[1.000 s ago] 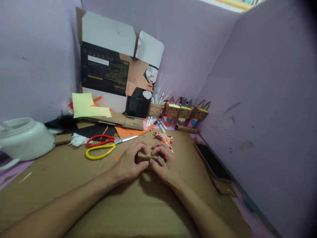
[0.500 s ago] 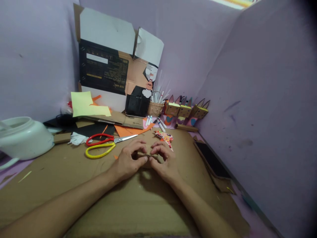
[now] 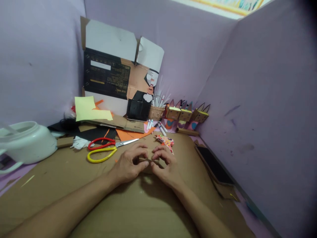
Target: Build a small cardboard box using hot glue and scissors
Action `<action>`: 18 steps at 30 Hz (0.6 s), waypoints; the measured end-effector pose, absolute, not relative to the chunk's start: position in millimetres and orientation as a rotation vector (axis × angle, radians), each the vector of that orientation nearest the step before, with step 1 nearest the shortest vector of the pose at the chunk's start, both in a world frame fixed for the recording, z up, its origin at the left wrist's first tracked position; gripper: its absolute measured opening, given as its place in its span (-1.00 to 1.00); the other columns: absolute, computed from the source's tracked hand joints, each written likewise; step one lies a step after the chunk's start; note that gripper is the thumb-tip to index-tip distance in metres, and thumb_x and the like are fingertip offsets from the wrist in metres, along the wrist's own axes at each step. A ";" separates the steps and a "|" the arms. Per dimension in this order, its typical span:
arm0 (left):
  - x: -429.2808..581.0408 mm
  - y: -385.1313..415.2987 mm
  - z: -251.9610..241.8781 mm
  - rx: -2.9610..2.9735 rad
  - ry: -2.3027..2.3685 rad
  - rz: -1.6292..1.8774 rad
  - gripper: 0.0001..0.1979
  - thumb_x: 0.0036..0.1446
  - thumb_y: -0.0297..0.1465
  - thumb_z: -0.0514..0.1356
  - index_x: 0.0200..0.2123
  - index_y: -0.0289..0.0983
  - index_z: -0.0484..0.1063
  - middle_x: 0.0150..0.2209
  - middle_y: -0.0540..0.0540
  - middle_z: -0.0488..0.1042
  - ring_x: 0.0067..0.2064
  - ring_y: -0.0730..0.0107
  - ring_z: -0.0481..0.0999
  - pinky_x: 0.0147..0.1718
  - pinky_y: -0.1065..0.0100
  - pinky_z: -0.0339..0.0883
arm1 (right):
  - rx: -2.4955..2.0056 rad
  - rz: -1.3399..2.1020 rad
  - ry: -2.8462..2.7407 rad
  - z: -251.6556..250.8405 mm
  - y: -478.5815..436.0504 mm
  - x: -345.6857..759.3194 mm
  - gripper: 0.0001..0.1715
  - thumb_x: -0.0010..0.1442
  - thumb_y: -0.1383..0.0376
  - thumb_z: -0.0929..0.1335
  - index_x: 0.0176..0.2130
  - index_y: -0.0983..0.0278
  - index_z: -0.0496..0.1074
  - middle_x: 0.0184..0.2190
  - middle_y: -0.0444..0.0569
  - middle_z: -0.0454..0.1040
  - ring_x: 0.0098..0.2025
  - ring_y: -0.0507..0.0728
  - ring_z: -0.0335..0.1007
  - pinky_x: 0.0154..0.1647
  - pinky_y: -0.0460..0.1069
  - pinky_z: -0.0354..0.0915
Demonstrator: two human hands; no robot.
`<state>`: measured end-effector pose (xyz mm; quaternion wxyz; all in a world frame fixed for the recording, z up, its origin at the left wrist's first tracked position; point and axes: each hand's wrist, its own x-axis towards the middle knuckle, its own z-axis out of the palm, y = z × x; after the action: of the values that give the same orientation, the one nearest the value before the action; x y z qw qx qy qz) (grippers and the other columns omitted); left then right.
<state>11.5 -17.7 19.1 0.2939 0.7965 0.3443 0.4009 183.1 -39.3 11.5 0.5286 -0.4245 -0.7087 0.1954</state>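
Observation:
A small piece of brown cardboard (image 3: 149,160) is pinched between both hands near the middle of the view. My left hand (image 3: 130,162) grips its left side, thumb in front and fingers behind. On its right side, my right hand (image 3: 166,164) holds it the same way, the two thumbs nearly touching. Part of the piece is hidden by the fingers. Red and yellow handled scissors (image 3: 102,150) lie left of my left hand, blades pointing right. Just behind my right hand rests a patterned paper piece (image 3: 165,140).
A large cardboard sheet (image 3: 109,208) covers the table. A white pot (image 3: 29,145) stands left, a phone (image 3: 215,165) lies right. Behind are an unfolded box (image 3: 106,76), a basket of markers (image 3: 156,113), orange paper (image 3: 131,135) and cardboard animal figures (image 3: 185,114).
The camera view has tilted up slightly, so everything sits lower in the frame. Both hands keep hold of the cardboard piece with almost the same grip.

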 end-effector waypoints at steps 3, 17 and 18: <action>10.6 -17.7 20.6 2.119 0.918 1.014 -0.96 0.01 -0.47 0.17 -0.42 -0.23 0.40 -0.08 -0.10 0.41 0.08 0.24 0.33 -0.05 0.37 0.22 | -1.008 0.478 -1.720 9.7 -37.7 185.1 -0.80 -0.11 0.50 0.35 -0.45 0.23 0.31 -0.26 -0.03 0.34 -0.15 0.16 0.33 -0.11 0.06 0.24; 10.3 -17.7 22.1 1.789 0.909 1.043 -0.85 -0.13 -0.41 0.21 -0.41 -0.27 0.31 0.01 -0.21 0.37 -0.04 0.11 0.41 -0.15 0.24 0.30 | -0.954 0.947 -1.467 7.6 -38.2 183.1 -0.56 -0.14 0.43 0.37 -0.21 0.17 0.25 0.00 0.03 0.26 0.04 0.20 0.29 -0.07 0.05 0.33; 11.6 -17.1 22.3 1.736 0.923 1.047 -0.84 -0.13 -0.40 0.21 -0.42 -0.27 0.31 0.01 -0.22 0.37 -0.09 0.13 0.44 -0.18 0.25 0.32 | -0.949 0.985 -1.442 9.3 -38.6 182.5 -0.50 -0.12 0.40 0.38 -0.15 0.16 0.24 -0.01 0.03 0.29 0.00 0.19 0.33 -0.09 0.06 0.34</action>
<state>11.6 -17.1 22.3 0.4412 0.6992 0.3720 0.4219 182.5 -38.6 9.3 0.5457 -0.4002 -0.6079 0.4154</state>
